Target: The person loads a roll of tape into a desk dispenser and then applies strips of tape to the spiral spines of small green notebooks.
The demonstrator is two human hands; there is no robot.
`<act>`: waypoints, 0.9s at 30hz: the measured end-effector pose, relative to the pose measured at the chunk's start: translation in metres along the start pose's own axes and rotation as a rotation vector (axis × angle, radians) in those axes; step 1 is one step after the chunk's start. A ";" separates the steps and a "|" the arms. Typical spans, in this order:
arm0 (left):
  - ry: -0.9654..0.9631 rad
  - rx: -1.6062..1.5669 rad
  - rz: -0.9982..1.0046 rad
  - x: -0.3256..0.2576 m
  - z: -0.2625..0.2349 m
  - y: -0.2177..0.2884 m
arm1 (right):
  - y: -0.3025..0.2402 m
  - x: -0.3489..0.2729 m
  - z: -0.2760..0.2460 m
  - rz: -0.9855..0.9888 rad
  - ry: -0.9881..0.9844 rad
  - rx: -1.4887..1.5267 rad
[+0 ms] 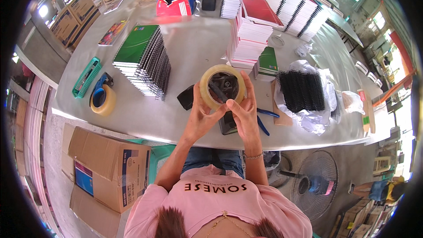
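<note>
A roll of clear yellowish packing tape (204,89) is held up over the near middle of the table. My left hand (202,113) grips its left side, fingers along the rim and thumb at the bottom. My right hand (245,112) grips the right side, its thumb tip near the lower inner edge. Through the roll's core a black device (224,83) shows; the roll and my hands hide much of it. A black part (186,98) sticks out left of my left hand. Beside my right hand lie pliers with blue handles (264,121), partly hidden.
Green spiral notebooks (139,46) stand stacked at left, near a blue tape dispenser (102,99) and green basket (87,77). Red-covered books (249,39) rise ahead. Black binding coils (302,91) lie on crumpled paper at right. An open carton (108,163) and a fan (315,185) flank me below.
</note>
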State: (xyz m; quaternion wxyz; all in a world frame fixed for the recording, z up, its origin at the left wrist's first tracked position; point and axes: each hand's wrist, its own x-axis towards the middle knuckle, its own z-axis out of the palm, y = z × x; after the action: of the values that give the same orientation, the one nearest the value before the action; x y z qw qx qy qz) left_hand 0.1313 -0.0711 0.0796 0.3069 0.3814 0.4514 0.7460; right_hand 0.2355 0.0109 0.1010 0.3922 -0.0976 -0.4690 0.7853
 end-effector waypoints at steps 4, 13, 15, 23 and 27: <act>0.020 -0.033 -0.007 -0.001 0.004 0.001 | 0.002 -0.001 0.002 -0.031 -0.003 0.023; 0.014 -0.031 0.018 -0.001 0.000 -0.003 | 0.006 0.001 -0.009 -0.034 -0.081 -0.020; 0.020 -0.052 0.025 -0.001 -0.002 -0.005 | 0.007 0.000 -0.007 -0.021 -0.075 -0.005; 0.045 -0.020 0.035 -0.001 -0.001 -0.001 | 0.014 0.002 -0.008 -0.054 -0.088 -0.078; 0.054 -0.016 -0.007 -0.001 -0.001 0.004 | 0.017 0.003 -0.005 -0.060 -0.079 -0.067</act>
State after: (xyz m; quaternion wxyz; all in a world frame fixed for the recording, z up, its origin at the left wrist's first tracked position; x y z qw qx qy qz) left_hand 0.1303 -0.0740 0.0827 0.3005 0.3570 0.4548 0.7586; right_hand 0.2276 0.0123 0.0851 0.3933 -0.0654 -0.5130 0.7602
